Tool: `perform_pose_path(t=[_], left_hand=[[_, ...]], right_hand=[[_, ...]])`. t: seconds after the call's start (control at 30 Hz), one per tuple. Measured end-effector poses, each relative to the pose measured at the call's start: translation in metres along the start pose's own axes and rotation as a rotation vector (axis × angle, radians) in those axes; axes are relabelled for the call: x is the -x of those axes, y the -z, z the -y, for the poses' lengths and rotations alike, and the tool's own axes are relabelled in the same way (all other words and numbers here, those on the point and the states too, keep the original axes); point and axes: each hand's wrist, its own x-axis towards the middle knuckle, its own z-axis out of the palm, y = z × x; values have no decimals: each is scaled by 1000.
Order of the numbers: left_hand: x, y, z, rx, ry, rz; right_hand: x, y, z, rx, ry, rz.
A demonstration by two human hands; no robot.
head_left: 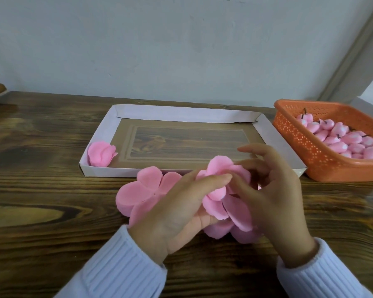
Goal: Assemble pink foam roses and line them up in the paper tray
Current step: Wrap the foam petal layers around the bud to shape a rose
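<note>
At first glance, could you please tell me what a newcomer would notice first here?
Pink petals held between the left hand and right hand, front and centre. Behind them, a paper tray holds one rose in its near-left corner; an orange basket of pink buds sits at the right.

VIEWS: one, head-worn wide-angle | ORIGIN: your head, above the dark brown wooden table (41,190) | FACING: forward and down, toward the pale grey wall (138,39) | RANGE: close to the tabletop

Orange basket (299,145) cut by right edge; left hand (181,211) hides part of petal stack (136,194)
</note>
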Motion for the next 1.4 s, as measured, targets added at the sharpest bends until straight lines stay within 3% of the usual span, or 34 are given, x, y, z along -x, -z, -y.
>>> perform_pose_path(t=[0.27,0.4,0.5,0.73,0.97,1.2,1.4], left_hand=[[3,4,-7,148,99,300],[2,4,-7,268,123,240],[2,5,-6,148,114,138],[0,8,-3,-35,95,106],[0,6,-6,-66,93,158],[0,8,-7,214,129,391],[3,10,-7,86,101,306]], right_hand=[[-2,1,-2,-56,-57,13],[-4,6,-4,-151,-153,40],[-5,10,-3,-203,-181,88],[-4,11,5,-209,-144,203],[-4,12,9,-230,-97,306],[-5,14,8,-294,-146,313],[-6,17,8,-336,-199,284]])
